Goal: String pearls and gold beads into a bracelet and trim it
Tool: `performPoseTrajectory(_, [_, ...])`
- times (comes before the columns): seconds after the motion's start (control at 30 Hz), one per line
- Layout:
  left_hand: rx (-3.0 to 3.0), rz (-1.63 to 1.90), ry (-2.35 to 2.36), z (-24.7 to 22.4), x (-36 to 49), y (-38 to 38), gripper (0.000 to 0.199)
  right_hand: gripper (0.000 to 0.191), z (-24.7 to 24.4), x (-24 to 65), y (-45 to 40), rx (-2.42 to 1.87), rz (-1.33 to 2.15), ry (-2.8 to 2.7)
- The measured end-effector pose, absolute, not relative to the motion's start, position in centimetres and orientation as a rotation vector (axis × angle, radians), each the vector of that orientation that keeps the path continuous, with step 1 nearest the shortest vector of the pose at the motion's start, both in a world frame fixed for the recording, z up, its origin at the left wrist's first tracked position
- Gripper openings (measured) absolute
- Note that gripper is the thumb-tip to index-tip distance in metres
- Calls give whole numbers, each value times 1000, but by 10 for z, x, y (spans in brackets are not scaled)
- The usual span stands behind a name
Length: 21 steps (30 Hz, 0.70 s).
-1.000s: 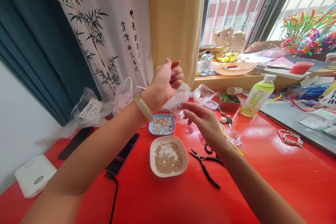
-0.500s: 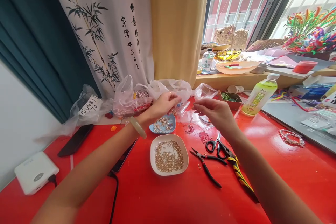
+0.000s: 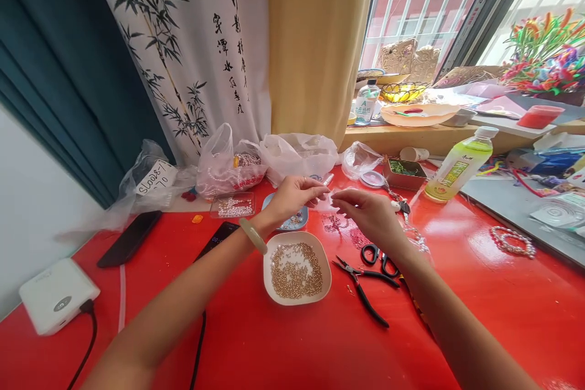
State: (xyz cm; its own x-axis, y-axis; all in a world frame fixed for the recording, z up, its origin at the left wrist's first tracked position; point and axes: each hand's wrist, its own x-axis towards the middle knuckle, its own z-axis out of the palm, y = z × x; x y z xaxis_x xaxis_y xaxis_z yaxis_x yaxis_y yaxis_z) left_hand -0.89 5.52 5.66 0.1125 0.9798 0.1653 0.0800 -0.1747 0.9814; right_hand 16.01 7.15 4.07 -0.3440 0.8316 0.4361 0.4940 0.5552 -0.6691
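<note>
My left hand [image 3: 299,195], with a pale bangle [image 3: 253,236] on its wrist, is pinched above the blue dish [image 3: 299,220] of beads. Close to its fingertips are those of my right hand [image 3: 361,204], also pinched. What either hand holds is too small to make out. A white square bowl [image 3: 269,283] of small gold beads stands in front of them. Black-handled pliers [image 3: 364,292] lie to its right, beside black scissors [image 3: 371,254] partly covered by my right arm. A clear box [image 3: 234,205] of pearly beads sits left of the blue dish.
Plastic bags [image 3: 301,155] line the back of the red table. A green drink bottle [image 3: 459,164] and a bead bracelet [image 3: 512,241] are at the right. Phones, one a black phone [image 3: 130,239], and a white device [image 3: 59,297] with a cable lie left.
My hands have come closer together, the left moving right and both slightly lower. The clear bead box now shows fully, and the view has shifted a little.
</note>
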Motion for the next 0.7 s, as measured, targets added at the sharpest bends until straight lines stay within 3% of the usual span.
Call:
performPoseTrajectory(0.17, [1402, 1278, 1124, 51, -6, 52, 30, 15, 40, 157, 66, -1057, 568, -2032])
performPoseTrajectory(0.33, [1405, 1252, 1133, 46, -10, 48, 16, 15, 34, 156, 64, -1131, 637, -2154])
performPoseTrajectory(0.7, [1351, 1243, 1287, 23, -24, 27, 19, 11, 3, 143, 58, -993, 898, -2061])
